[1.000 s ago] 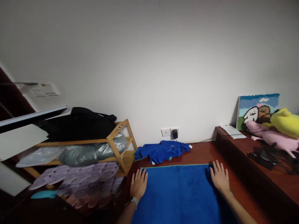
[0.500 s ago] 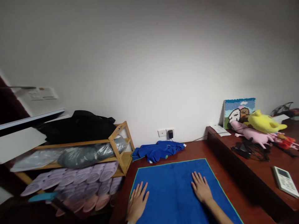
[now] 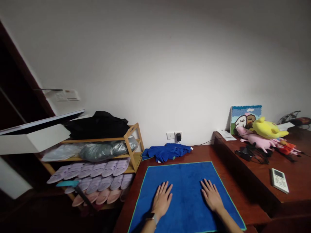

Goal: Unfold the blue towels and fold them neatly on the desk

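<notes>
Left hand [image 3: 162, 199] farther inward, open like right hand [image 3: 212, 196]; crumpled cloth [image 3: 166, 152] just beyond flat cloth [image 3: 184, 186]

Spread blue cloth [image 3: 183, 197], forearms [image 3: 229, 221] cut off below.

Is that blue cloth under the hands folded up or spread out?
Spread out: the blue cloth lies flat on the table, its green edging running around it, with the left hand and right hand over it.

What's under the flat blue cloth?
The flat blue cloth lies on a reddish-brown table, seen past its edges. The part underneath is covered, so I can't see it.
</notes>
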Motion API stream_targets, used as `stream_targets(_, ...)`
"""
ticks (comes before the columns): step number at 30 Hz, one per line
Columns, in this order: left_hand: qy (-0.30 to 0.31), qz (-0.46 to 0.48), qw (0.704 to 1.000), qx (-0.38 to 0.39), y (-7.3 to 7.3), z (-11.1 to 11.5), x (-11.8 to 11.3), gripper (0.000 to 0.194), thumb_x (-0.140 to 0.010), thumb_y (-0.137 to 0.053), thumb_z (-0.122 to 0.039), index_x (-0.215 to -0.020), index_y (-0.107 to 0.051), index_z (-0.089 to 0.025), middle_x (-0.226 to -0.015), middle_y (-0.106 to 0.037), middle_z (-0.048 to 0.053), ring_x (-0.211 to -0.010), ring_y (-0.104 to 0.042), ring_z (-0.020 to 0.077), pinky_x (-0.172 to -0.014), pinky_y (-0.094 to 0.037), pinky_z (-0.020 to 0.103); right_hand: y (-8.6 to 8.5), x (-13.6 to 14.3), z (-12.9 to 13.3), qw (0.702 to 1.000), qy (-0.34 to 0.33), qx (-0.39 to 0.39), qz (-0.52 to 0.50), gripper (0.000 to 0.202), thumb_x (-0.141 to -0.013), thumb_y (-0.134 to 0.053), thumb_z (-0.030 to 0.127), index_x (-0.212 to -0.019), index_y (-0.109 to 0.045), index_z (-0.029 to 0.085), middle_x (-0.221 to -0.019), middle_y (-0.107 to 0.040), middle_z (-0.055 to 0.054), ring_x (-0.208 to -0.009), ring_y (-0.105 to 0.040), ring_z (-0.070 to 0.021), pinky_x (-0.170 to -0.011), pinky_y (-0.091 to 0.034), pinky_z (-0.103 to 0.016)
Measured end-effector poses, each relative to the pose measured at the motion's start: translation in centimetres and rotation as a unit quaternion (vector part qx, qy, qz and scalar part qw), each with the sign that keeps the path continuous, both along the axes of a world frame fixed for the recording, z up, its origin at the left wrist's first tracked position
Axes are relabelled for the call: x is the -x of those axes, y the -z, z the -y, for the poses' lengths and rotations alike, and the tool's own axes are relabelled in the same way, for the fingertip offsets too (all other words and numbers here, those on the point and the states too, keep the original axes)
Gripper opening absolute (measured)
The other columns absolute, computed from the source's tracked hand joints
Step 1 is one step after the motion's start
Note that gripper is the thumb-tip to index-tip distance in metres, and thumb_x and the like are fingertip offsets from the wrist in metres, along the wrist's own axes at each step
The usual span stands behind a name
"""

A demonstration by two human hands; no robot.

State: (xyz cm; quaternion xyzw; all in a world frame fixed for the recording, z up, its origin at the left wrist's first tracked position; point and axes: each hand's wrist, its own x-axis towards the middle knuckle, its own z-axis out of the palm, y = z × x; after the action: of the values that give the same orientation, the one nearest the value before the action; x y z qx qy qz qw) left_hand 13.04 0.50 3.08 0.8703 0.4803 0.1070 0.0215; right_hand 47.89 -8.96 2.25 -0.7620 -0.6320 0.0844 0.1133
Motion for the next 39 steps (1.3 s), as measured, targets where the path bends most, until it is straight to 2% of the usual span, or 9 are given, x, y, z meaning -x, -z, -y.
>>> stream_targets(3,-0.009,-0.015,0.999,0.043,0.2,1.4,-1.8,0.055,-0.105,-0.031,-0.054,-0.158,-0.032,-0.04,-0.168,-0.03,0.0,-0.155,-0.024,0.028,-0.126,-0.021,0.055,0.4,1.3,0.3,1.0,0.003,0.016,-0.005,0.062,-0.101,-0.021,0.055,-0.159,-0.03,0.034,-0.168,-0.025,0.004,-0.157,-0.016,-0.0227,-0.128,-0.012,-0.049)
stream_targets(8,-0.015,-0.022,0.998,0.056,-0.4,1.5,1.0,0.059,-0.102,-0.032,-0.064,-0.158,-0.028,-0.045,-0.169,-0.025,-0.002,-0.156,-0.019,0.0314,-0.126,-0.016,0.059,0.3,0.5,1.0,1.0,0.012,0.026,-0.004,0.064,-0.1,-0.024,0.06,-0.159,-0.03,0.035,-0.168,-0.023,0.004,-0.157,-0.015,-0.0239,-0.128,-0.012,-0.049)
stream_targets(11,-0.031,-0.025,0.998,0.048,-0.7,1.5,2.0,0.058,-0.103,-0.031,-0.062,-0.158,-0.031,-0.042,-0.169,-0.028,-0.001,-0.156,-0.02,0.0294,-0.126,-0.017,0.057,-0.5,1.9,0.4,0.999,0.021,0.023,-0.011,0.065,-0.1,-0.024,0.058,-0.16,-0.029,0.032,-0.168,-0.024,0.003,-0.157,-0.014,-0.025,-0.127,-0.012,-0.05)
stream_targets(18,0.012,-0.006,0.999,0.029,0.4,0.7,-0.9,0.058,-0.104,-0.031,-0.058,-0.159,-0.025,-0.042,-0.169,-0.028,0.001,-0.155,-0.025,0.029,-0.125,-0.02,0.056,-1.5,8.7,-2.7,0.998,-0.048,0.012,-0.04,0.064,-0.101,-0.022,0.058,-0.16,-0.027,0.034,-0.169,-0.019,0.004,-0.157,-0.012,-0.0242,-0.128,-0.009,-0.051)
stream_targets(24,0.001,0.001,0.999,0.04,0.4,-0.5,-1.3,0.058,-0.103,-0.032,-0.06,-0.159,-0.028,-0.043,-0.169,-0.028,-0.001,-0.156,-0.024,0.0286,-0.125,-0.019,0.056,-0.9,9.1,-3.7,0.998,-0.046,0.021,-0.022,0.064,-0.101,-0.023,0.059,-0.16,-0.025,0.036,-0.169,-0.018,0.005,-0.157,-0.011,-0.024,-0.128,-0.009,-0.051)
stream_targets(27,-0.07,-0.004,0.997,0.04,0.3,-0.3,0.9,0.059,-0.102,-0.034,-0.06,-0.158,-0.033,-0.04,-0.168,-0.029,-0.001,-0.156,-0.023,0.0291,-0.125,-0.019,0.055,-0.7,8.1,-3.3,0.999,-0.042,0.022,-0.015,0.065,-0.1,-0.023,0.061,-0.16,-0.026,0.037,-0.169,-0.019,0.006,-0.157,-0.012,-0.0246,-0.127,-0.01,-0.051)
stream_targets(31,-0.174,-0.02,0.984,0.021,0.8,1.3,6.4,0.064,-0.1,-0.036,-0.063,-0.158,-0.034,-0.035,-0.168,-0.028,0.001,-0.155,-0.024,0.0301,-0.125,-0.02,0.054,0.6,4.0,-1.5,0.999,0.028,0.03,0.019,0.067,-0.099,-0.021,0.061,-0.16,-0.026,0.035,-0.169,-0.021,0.005,-0.157,-0.014,-0.0269,-0.127,-0.012,-0.052)
stream_targets(35,-0.203,-0.039,0.978,0.019,1.0,3.6,10.6,0.064,-0.101,-0.034,-0.061,-0.159,-0.033,-0.034,-0.168,-0.025,0.001,-0.156,-0.023,0.0269,-0.126,-0.021,0.051,2.6,-2.5,1.3,0.992,0.108,0.044,0.055,0.072,-0.096,-0.021,0.063,-0.161,-0.025,0.033,-0.169,-0.022,0.003,-0.157,-0.015,-0.028,-0.126,-0.014,-0.052)
stream_targets(39,-0.215,-0.044,0.975,0.032,0.7,5.1,11.6,0.063,-0.102,-0.033,-0.058,-0.159,-0.032,-0.033,-0.169,-0.025,0.002,-0.155,-0.024,0.0249,-0.126,-0.022,0.048,4.0,-6.7,3.4,0.988,0.125,0.053,0.068,0.076,-0.094,-0.017,0.063,-0.162,-0.023,0.03,-0.17,-0.02,0.002,-0.157,-0.015,-0.0267,-0.125,-0.019,-0.05)
